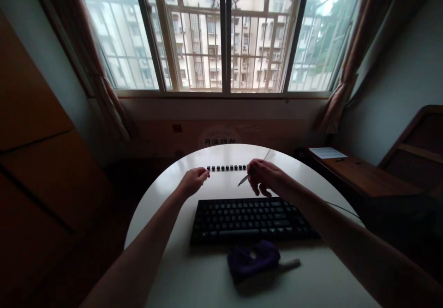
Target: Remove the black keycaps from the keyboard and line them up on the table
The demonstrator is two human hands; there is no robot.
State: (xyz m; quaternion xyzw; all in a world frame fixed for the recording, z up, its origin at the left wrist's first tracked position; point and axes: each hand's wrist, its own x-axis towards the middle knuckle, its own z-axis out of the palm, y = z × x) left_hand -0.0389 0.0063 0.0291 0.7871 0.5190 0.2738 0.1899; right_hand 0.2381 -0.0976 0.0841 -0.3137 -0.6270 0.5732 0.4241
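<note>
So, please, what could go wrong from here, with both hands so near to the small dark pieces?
The left hand is at one end of the row of small dark pieces, so a slight nudge could push some out of line. The right hand holds a pointed tool, whose tip might scratch the white table. The right forearm passes over the keyboard and could bump it.

Two hands over a row of small black pieces

The person's left hand [195,180] is at the left end of the black pieces [227,168], fingers drawn together. The right hand [263,175], near the other end, holds a slim pointed tool [243,180]. Nearer the person on the white table [180,266] lie a black keyboard [242,219] and a bunched purple cloth [254,258]
</note>
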